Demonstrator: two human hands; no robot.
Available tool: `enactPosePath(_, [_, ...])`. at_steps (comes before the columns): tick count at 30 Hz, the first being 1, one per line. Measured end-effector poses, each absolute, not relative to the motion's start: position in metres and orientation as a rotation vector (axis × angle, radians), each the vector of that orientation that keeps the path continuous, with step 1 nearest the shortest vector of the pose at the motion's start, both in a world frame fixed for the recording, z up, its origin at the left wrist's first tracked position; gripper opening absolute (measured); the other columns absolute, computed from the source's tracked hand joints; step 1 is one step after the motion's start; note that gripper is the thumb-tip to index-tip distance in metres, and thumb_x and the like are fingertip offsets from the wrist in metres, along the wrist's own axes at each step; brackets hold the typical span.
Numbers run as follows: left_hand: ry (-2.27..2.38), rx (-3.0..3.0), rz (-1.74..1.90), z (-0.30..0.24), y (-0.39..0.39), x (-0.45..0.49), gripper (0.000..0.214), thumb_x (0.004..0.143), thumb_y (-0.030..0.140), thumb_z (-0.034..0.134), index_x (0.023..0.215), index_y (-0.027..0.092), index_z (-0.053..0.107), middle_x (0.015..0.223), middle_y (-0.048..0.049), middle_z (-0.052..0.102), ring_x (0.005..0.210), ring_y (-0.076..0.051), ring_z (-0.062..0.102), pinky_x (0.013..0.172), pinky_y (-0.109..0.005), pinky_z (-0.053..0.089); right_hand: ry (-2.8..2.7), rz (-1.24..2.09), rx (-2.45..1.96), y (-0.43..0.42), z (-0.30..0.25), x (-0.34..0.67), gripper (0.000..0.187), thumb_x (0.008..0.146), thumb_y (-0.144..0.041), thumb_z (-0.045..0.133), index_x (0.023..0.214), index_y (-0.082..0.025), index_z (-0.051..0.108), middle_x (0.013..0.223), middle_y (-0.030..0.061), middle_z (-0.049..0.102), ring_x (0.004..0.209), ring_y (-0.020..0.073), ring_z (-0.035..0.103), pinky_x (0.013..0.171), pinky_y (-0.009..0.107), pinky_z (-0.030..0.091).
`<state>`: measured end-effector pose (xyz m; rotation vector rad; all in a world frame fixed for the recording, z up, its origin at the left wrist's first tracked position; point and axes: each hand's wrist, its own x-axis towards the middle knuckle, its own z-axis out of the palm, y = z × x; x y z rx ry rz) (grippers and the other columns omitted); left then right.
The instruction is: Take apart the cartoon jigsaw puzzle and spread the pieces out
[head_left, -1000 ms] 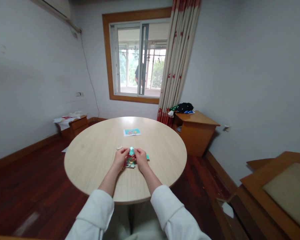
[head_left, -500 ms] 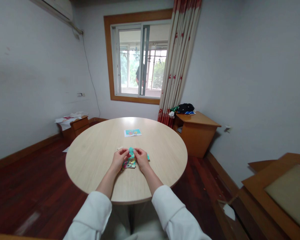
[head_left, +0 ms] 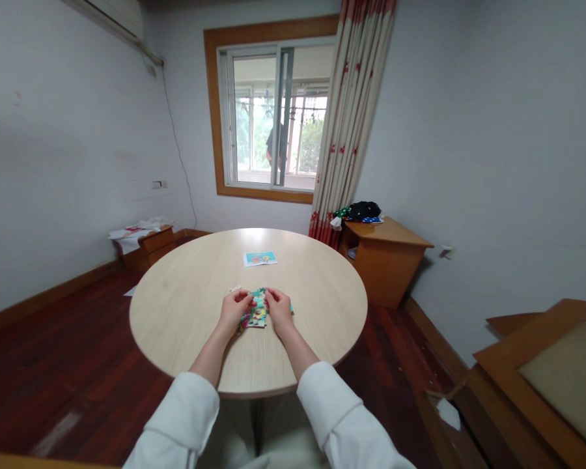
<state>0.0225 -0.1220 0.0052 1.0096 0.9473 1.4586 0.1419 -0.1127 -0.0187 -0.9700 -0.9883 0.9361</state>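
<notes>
A partly joined jigsaw puzzle (head_left: 258,317), colourful with a teal upper part, lies on the round table (head_left: 185,306) between my hands. My left hand (head_left: 235,311) is closed at its left edge, fingertips pinched against the teal part. My right hand (head_left: 279,309) pinches the upper right edge of the same puzzle. The fingers cover part of both edges. Close behind my left hand lies a pale loose puzzle piece (head_left: 235,288). A bit of teal (head_left: 292,309) shows beside my right hand.
A teal picture card (head_left: 260,258) lies farther back on the table. Beyond it are a window (head_left: 278,117) and a curtain (head_left: 354,124). A wooden cabinet (head_left: 383,260) with dark cloth stands at the right, and a small cabinet (head_left: 156,242) with papers at the left.
The teal part between my hands was tilted up and now lies flatter, showing its puzzle outline. My right hand has shifted slightly to the right.
</notes>
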Motion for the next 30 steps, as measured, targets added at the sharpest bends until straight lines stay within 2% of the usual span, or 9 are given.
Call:
enactPosePath(4, [0.941,1.009,1.471,0.0054,-0.1232,0.0221,0.046,0.038,0.042,0.086,0.065,0.013,0.061,0.060,-0.0005,0.063,0.055,-0.015,0.061,0.061,-0.030,0.053,-1.021,0.926,-1.009,-0.1143,-0.0173,0.1408,0.049,0.074,-0.043,0.055,0.112,-0.014,0.065,0.071,0.0023,0.066,0.062,0.0138,0.056,0.057,0.026,0.046])
enactPosePath(6, [0.950,1.034,1.461,0.0057,-0.1236,0.0220,0.048,0.038,0.045,0.085,0.065,0.013,0.061,0.061,-0.0013,0.063,0.056,-0.015,0.062,0.061,-0.030,0.053,-1.090,0.873,-1.005,-0.1154,-0.0162,0.1406,0.043,0.073,-0.042,0.059,0.105,-0.015,0.069,0.077,0.0039,0.068,0.068,0.0148,0.058,0.063,0.027,0.048])
enactPosePath(8, [0.963,1.064,1.451,0.0054,-0.1234,0.0217,0.050,0.038,0.048,0.084,0.066,0.013,0.063,0.061,-0.0019,0.064,0.057,-0.015,0.062,0.061,-0.030,0.052,-1.157,0.798,-0.997,-0.1162,-0.0157,0.1406,0.031,0.069,-0.039,0.063,0.088,-0.016,0.072,0.082,0.0056,0.070,0.074,0.0162,0.059,0.070,0.028,0.048])
enactPosePath(10, [0.978,1.100,1.450,0.0047,-0.1227,0.0212,0.049,0.039,0.050,0.083,0.066,0.013,0.064,0.062,-0.0022,0.064,0.058,-0.015,0.062,0.061,-0.029,0.052,-1.198,0.743,-0.996,-0.1169,-0.0155,0.1411,0.022,0.066,-0.035,0.066,0.075,-0.016,0.071,0.079,0.0055,0.069,0.072,0.0163,0.059,0.070,0.029,0.047])
enactPosePath(12, [0.995,1.152,1.464,0.0039,-0.1219,0.0205,0.046,0.042,0.049,0.082,0.066,0.013,0.065,0.063,-0.0023,0.065,0.060,-0.015,0.062,0.062,-0.029,0.051,-1.214,0.713,-0.999,-0.1178,-0.0150,0.1416,0.018,0.065,-0.033,0.066,0.069,-0.016,0.070,0.073,0.0041,0.066,0.068,0.0154,0.056,0.066,0.028,0.046])
enactPosePath(16, [1.033,1.235,1.497,0.0036,-0.1212,0.0199,0.041,0.046,0.048,0.081,0.064,0.014,0.066,0.063,-0.0029,0.065,0.061,-0.016,0.061,0.062,-0.028,0.050,-1.227,0.685,-0.999,-0.1205,-0.0125,0.1424,0.017,0.066,-0.033,0.065,0.067,-0.017,0.069,0.070,0.0029,0.065,0.067,0.0148,0.055,0.065,0.027,0.044])
enactPosePath(23, [0.933,1.062,1.376,0.0069,-0.1242,0.0212,0.043,0.042,0.044,0.083,0.064,0.013,0.062,0.059,0.0005,0.060,0.055,-0.012,0.057,0.056,-0.024,0.047,-1.170,0.865,-0.962,-0.1208,-0.0106,0.1433,0.025,0.067,-0.040,0.059,0.064,-0.016,0.064,0.063,0.0013,0.064,0.063,0.0146,0.054,0.064,0.027,0.043])
enactPosePath(30, [1.012,1.139,1.424,0.0069,-0.1244,0.0210,0.044,0.042,0.046,0.082,0.063,0.013,0.063,0.056,0.0008,0.060,0.053,-0.011,0.056,0.053,-0.023,0.044,-1.219,0.815,-0.976,-0.1227,-0.0088,0.1435,0.027,0.069,-0.042,0.058,0.063,-0.016,0.063,0.063,0.0018,0.063,0.063,0.0148,0.053,0.064,0.027,0.043])
